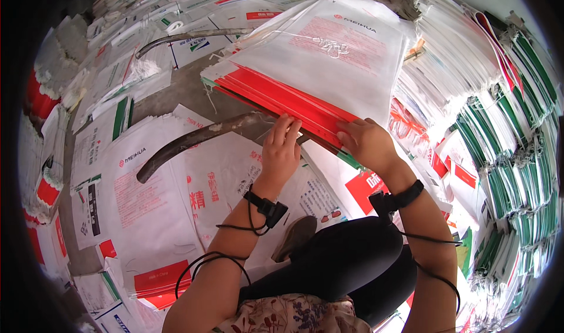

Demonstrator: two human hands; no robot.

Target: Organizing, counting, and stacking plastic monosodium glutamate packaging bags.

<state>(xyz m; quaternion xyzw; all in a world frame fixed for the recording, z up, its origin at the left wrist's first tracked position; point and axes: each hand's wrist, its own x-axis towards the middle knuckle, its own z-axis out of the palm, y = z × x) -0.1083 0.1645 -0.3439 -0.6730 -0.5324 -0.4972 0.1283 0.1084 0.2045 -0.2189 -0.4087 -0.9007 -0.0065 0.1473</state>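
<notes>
In front of me a stack of white woven sacks (364, 57) with red end bands rests on a dark curved pipe (205, 134). A tangle of white thread (333, 47) lies on its top sack. My left hand (281, 151) touches the near red edge with its fingertips, its fingers stretched and slightly apart. At the right end of that edge my right hand (370, 145) grips the sacks, thumb on the red band and the other fingers partly hidden. Green-edged sacks show below the red layers, under my right hand.
A second curved pipe (191, 35) lies farther back on the left. Flat white sacks (150, 198) cover the floor at my left. Tall piles of folded sacks with green edges (531, 174) rise on the right. My shoe (295, 238) shows beside my bent legs.
</notes>
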